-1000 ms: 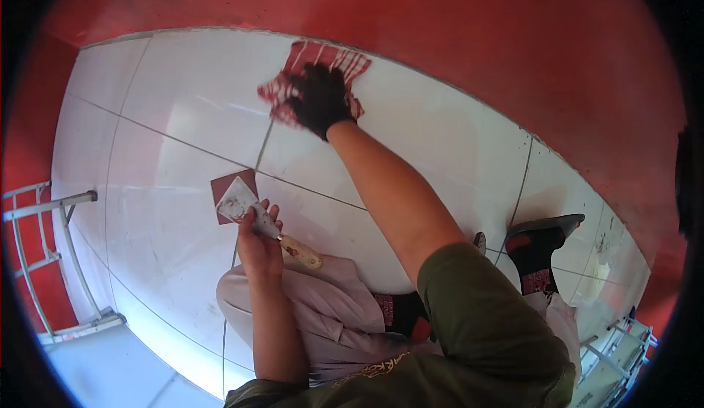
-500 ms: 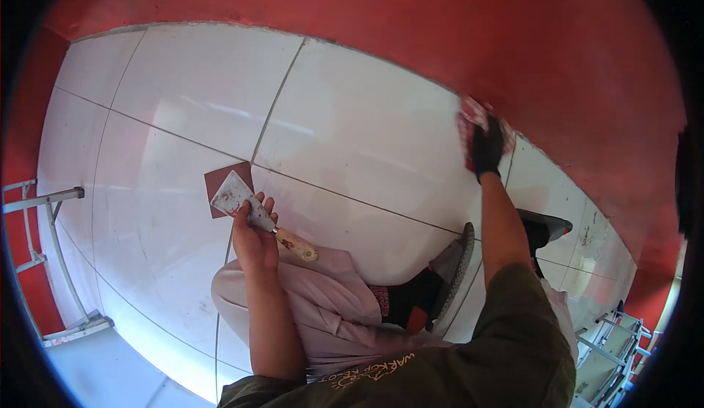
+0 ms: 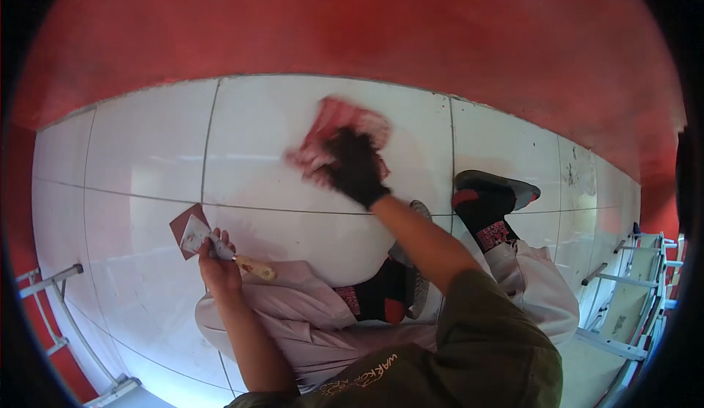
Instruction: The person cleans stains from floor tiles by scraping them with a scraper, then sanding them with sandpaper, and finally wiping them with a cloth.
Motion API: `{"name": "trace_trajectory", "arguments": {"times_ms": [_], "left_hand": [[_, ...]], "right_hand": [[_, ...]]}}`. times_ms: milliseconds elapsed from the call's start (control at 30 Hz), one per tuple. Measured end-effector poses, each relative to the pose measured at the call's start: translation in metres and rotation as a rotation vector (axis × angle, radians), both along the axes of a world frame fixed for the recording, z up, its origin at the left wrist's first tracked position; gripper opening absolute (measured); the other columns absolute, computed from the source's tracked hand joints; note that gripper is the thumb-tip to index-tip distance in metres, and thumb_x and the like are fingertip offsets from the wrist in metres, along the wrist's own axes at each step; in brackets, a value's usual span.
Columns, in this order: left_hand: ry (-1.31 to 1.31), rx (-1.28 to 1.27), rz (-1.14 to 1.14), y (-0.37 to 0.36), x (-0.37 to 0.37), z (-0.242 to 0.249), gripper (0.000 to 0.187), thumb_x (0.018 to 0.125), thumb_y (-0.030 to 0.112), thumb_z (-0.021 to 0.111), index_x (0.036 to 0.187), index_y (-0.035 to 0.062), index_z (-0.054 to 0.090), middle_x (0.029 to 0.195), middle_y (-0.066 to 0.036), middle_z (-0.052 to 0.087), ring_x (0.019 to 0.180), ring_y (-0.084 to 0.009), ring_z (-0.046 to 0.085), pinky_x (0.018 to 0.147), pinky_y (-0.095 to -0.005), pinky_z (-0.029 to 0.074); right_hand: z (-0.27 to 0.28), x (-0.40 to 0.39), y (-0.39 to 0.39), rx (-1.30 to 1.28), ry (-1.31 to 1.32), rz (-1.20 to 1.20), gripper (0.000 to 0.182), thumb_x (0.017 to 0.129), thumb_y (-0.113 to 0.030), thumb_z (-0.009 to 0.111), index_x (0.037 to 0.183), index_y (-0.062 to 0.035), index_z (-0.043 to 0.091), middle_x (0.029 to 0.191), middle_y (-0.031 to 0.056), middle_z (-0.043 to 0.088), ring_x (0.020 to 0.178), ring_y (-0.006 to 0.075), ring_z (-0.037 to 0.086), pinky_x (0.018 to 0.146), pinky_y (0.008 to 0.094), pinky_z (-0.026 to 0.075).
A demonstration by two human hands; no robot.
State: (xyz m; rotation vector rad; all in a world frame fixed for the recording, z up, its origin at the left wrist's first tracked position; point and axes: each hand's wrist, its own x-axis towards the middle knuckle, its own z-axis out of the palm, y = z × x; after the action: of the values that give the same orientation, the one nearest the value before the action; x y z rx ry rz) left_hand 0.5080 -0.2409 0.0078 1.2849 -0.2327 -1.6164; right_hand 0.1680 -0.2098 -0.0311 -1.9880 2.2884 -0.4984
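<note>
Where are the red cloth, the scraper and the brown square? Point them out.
Red cloth [image 3: 335, 117], head view, on its upper part.
Scraper [image 3: 255, 268], head view, on its pale handle.
Brown square [image 3: 185, 222], head view, on its uncovered part.

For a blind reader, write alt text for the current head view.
A black-gloved right hand presses a red-and-white cloth on white floor tiles; the bare left hand holds a scraper.
</note>
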Motion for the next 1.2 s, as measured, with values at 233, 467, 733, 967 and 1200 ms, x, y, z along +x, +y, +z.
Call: {"name": "trace_trajectory", "arguments": {"times_ms": [233, 467, 733, 967, 1200], "left_hand": [[-0.073, -0.007, -0.051, 0.001, -0.004, 0.004, 0.035, 0.092, 0.017, 0.043, 0.121, -0.0009, 0.038, 0.109, -0.012, 0.056, 0.097, -0.0220, 0.057, 0.069, -0.0315, 0.046], [-0.061, -0.105, -0.184, -0.007, 0.016, -0.018, 0.034, 0.091, 0.019, 0.042, 0.119, 0.0006, 0.041, 0.106, -0.011, 0.057, 0.095, -0.0220, 0.057, 0.070, -0.0309, 0.045], [-0.178, -0.077, -0.054, -0.007, 0.010, -0.029, 0.028, 0.089, 0.018, 0.042, 0.112, 0.0021, 0.044, 0.099, -0.008, 0.056, 0.091, -0.0228, 0.056, 0.070, -0.0313, 0.045], [-0.193, -0.118, -0.015, -0.003, -0.021, -0.009, 0.032, 0.094, 0.024, 0.034, 0.115, 0.0032, 0.045, 0.115, -0.009, 0.053, 0.098, -0.0230, 0.057, 0.075, -0.0319, 0.045], [-0.059, -0.292, -0.027, 0.014, 0.004, 0.020, 0.036, 0.093, 0.024, 0.040, 0.121, 0.0006, 0.044, 0.110, -0.010, 0.056, 0.096, -0.0207, 0.057, 0.078, -0.0328, 0.045]], "right_hand": [[0.008, -0.110, -0.013, -0.068, -0.107, -0.071, 0.044, 0.076, -0.022, 0.061, 0.118, -0.0093, 0.053, 0.122, 0.0150, 0.051, 0.115, 0.0315, 0.045, 0.098, 0.0439, 0.033], [0.000, -0.303, 0.094, -0.022, 0.011, -0.475, 0.042, 0.078, -0.028, 0.056, 0.114, -0.0057, 0.056, 0.109, 0.0157, 0.058, 0.106, 0.0331, 0.052, 0.092, 0.0426, 0.040], [0.077, -0.430, 0.281, -0.036, 0.002, -1.548, 0.056, 0.086, -0.051, 0.041, 0.115, -0.0058, 0.056, 0.112, 0.0186, 0.060, 0.105, 0.0338, 0.057, 0.084, 0.0436, 0.047], [0.169, -0.418, 0.411, -0.922, -0.767, -1.424, 0.069, 0.084, -0.062, 0.040, 0.124, -0.0062, 0.049, 0.113, 0.0169, 0.060, 0.098, 0.0310, 0.059, 0.082, 0.0401, 0.047], [0.240, -0.323, 0.440, -1.252, -1.489, -0.708, 0.048, 0.092, -0.047, 0.035, 0.126, -0.0128, 0.043, 0.120, 0.0064, 0.052, 0.108, 0.0215, 0.050, 0.095, 0.0401, 0.040]]}}
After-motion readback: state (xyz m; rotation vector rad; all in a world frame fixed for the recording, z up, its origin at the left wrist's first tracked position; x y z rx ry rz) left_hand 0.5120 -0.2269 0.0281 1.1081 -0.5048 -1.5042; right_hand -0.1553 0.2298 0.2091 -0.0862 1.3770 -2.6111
